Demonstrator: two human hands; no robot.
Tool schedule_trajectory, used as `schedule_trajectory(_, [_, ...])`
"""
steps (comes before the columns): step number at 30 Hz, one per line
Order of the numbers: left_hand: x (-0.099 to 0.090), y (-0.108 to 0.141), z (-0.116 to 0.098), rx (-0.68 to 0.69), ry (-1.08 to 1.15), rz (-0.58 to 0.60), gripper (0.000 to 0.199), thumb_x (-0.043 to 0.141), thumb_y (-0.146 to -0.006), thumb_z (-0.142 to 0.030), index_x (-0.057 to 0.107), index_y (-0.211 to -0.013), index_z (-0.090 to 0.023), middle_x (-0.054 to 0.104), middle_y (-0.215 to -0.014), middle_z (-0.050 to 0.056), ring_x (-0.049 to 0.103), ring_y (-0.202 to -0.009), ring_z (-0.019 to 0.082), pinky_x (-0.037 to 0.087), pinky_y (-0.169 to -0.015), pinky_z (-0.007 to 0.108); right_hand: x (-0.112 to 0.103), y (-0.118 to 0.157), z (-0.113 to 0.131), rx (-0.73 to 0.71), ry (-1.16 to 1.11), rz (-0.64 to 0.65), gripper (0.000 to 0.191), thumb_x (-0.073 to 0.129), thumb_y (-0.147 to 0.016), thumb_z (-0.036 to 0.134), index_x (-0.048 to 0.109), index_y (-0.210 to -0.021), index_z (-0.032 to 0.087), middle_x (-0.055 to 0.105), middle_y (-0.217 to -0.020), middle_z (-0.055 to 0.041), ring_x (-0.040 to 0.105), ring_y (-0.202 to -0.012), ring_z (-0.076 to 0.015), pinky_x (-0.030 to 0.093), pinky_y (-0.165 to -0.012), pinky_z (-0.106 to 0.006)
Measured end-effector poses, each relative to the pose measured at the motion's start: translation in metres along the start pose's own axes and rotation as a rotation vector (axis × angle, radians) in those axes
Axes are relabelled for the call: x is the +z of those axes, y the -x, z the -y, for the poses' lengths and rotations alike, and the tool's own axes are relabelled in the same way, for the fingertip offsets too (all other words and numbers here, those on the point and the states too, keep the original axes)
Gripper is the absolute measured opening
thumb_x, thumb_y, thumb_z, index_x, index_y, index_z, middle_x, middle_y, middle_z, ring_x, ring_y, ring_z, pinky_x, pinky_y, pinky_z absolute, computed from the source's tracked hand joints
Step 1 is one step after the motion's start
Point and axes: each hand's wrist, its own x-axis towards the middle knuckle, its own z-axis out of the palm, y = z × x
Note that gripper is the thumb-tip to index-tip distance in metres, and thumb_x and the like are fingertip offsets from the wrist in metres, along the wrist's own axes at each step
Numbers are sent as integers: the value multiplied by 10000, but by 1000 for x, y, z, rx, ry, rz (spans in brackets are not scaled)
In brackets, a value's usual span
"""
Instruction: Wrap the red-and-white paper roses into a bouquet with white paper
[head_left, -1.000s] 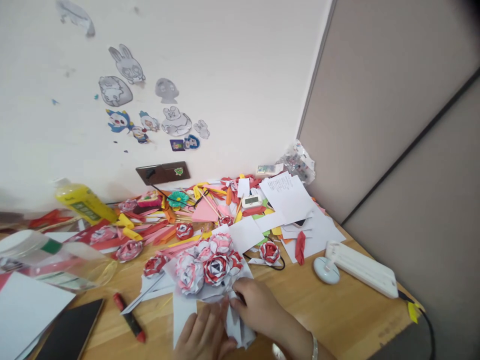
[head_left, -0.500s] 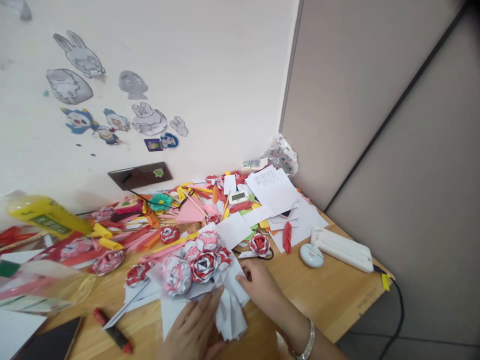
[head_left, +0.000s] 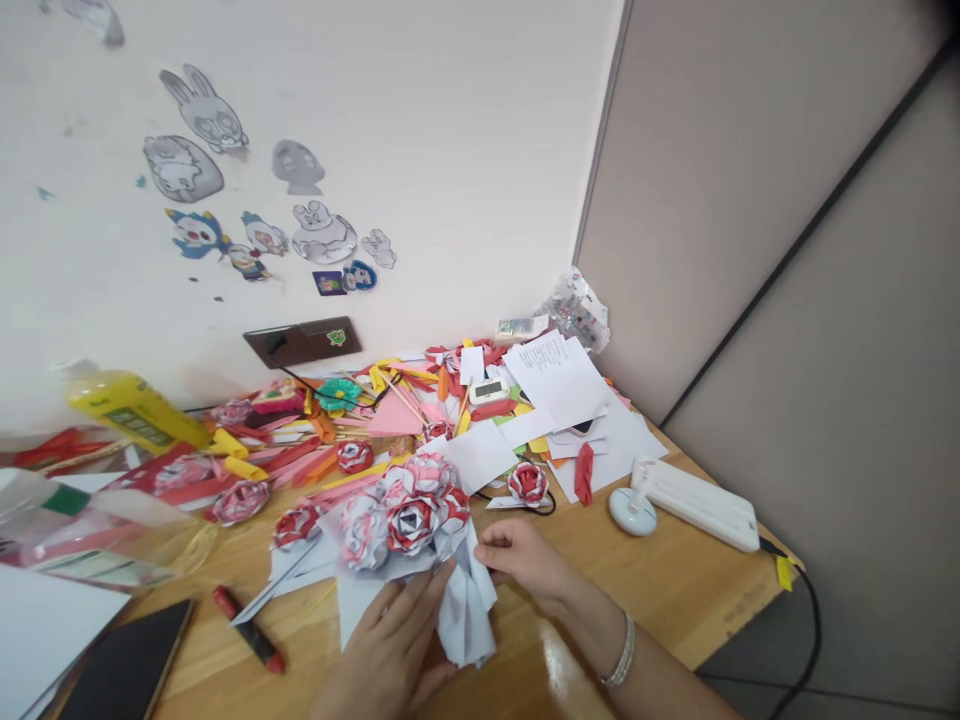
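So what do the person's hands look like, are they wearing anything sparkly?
Yes! Just above the right hand is a shiny, silver-coloured bracelet. The left hand shows no bracelet. Both hands are bare, with no gloves, and no sleeve shows on the right forearm. Any small markings are too blurry to see.

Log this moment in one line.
left hand: on white paper wrapping | right hand: at its edge | paper flowers: bunched above

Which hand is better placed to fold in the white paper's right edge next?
Probably the right hand: its fingertips are right at that edge of the white paper, while the left hand rests farther left, below the paper flowers.
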Motion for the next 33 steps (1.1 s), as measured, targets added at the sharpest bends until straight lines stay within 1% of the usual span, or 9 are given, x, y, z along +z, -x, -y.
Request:
schedule_trajectory(2, [3,2,0,-13,22,21,525,438,-842,-489,541,-1203,-120,570,-1272,57,467,-1130,189,333,-916,280,5,1,-1,26,-61,18,390,749,-540,465,603,-635,116,562,-578,22,517,-529,-92,424,-571,-239])
schedule_trajectory(5, [11,8,-1,-30,53,48,512,425,-862,-442,488,-1253,-117,551,-1293,56,443,-1170,188,300,-968,283,11,2,-2,62,-80,27,401,760,-534,460,637,-670,104,595,-611,1,533,-543,-93,434,-573,-240])
schedule_trajectory(10, [25,16,-4,-65,114,39,539,458,-849,-430,443,-1290,-119,542,-1297,77,432,-1187,204,294,-988,311,18,0,-5,106,-18,-109,391,756,-538,464,627,-657,115,590,-556,11,543,-507,-96,429,-519,-225])
schedule_trajectory(15, [29,21,-8,-105,64,14,539,476,-831,-473,497,-1253,-138,597,-1217,82,481,-1107,225,268,-998,340,20,-2,-8,134,54,-128,348,731,-575,440,623,-653,118,562,-497,26,510,-453,-83,370,-446,-193])
schedule_trajectory(19, [26,21,-13,-198,78,53,487,431,-842,-503,545,-1215,-211,656,-1104,45,527,-989,208,298,-940,329,20,-1,-3,148,95,-99,305,705,-597,413,621,-635,122,547,-471,33,486,-425,-76,333,-414,-184])
schedule_trajectory(21, [23,19,-14,-233,105,66,466,420,-846,-504,570,-1186,-222,667,-1079,37,534,-960,201,308,-911,322,19,-1,3,159,139,-63,271,693,-607,383,623,-624,122,555,-467,30,485,-419,-72,322,-409,-181])
schedule_trajectory(27, [18,15,-9,-190,154,88,487,420,-839,-515,536,-1222,-237,665,-1062,31,541,-941,182,329,-880,305,15,-8,25,207,313,108,239,705,-586,342,603,-548,130,558,-446,28,504,-395,-77,321,-396,-181])
schedule_trajectory(29, [17,14,-7,-187,175,99,509,437,-826,-527,523,-1234,-237,668,-1051,27,543,-935,180,338,-879,301,15,-11,25,204,334,114,254,715,-581,356,603,-543,132,551,-443,34,493,-381,-71,315,-389,-179])
schedule_trajectory(33, [18,11,-7,-162,150,92,520,480,-803,-531,557,-1194,-197,671,-1043,38,547,-936,193,355,-882,311,17,-15,12,172,340,50,259,725,-584,357,602,-568,130,562,-473,34,476,-379,-66,328,-393,-183])
